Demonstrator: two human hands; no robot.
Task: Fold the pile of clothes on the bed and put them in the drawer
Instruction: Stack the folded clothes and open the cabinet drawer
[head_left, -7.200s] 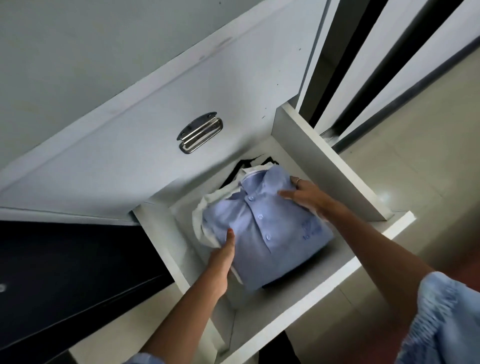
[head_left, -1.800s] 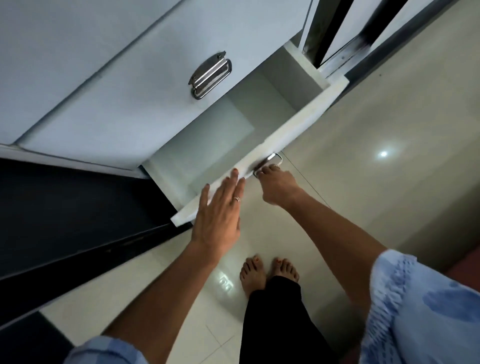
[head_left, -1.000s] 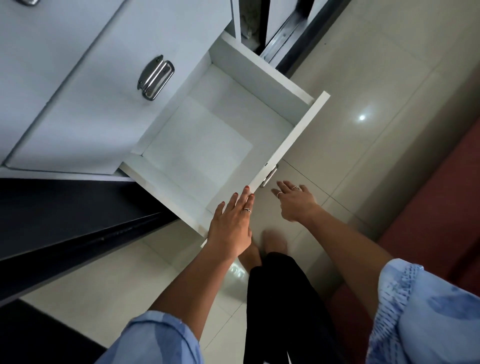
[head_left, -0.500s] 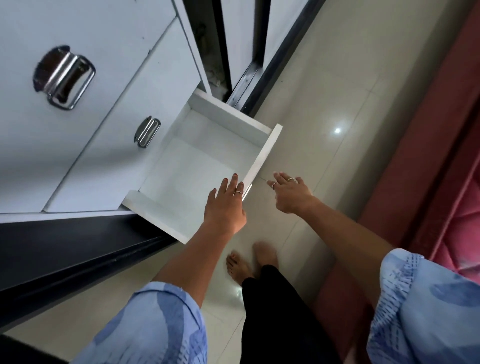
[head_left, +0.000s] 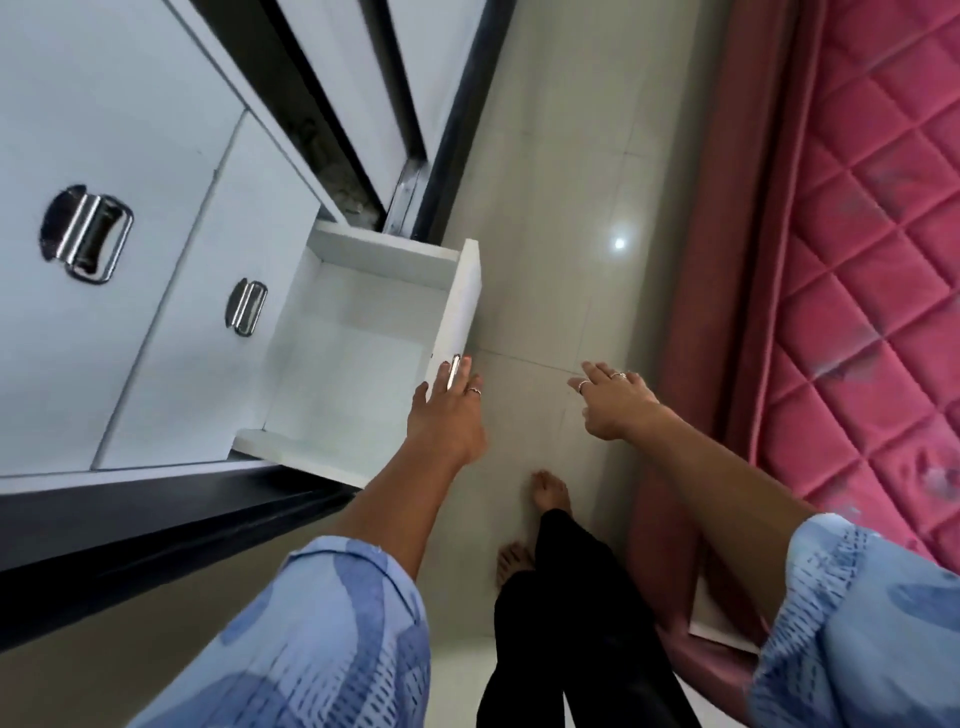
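Both hands have drawn back from the open drawer (head_left: 358, 343), now farther away.
Drawer's long axis runs near-far; left hand (head_left: 449, 410) and right hand (head_left: 610, 405) hover released, fingers straight.

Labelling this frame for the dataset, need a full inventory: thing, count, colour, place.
open drawer: 1, white, pulled out low at centre left, nothing visible inside
closed drawers: 2, white, stacked above the open one, left
drawer handles: 2, chrome, one on each closed front
floor: pale glossy tile, centre
mattress: 1, pink, quilted, right edge
left hand: fingers straight, at the open drawer's front edge
right hand: fingers relaxed, holding nothing, above the floor
feet: 2, bare, on the floor
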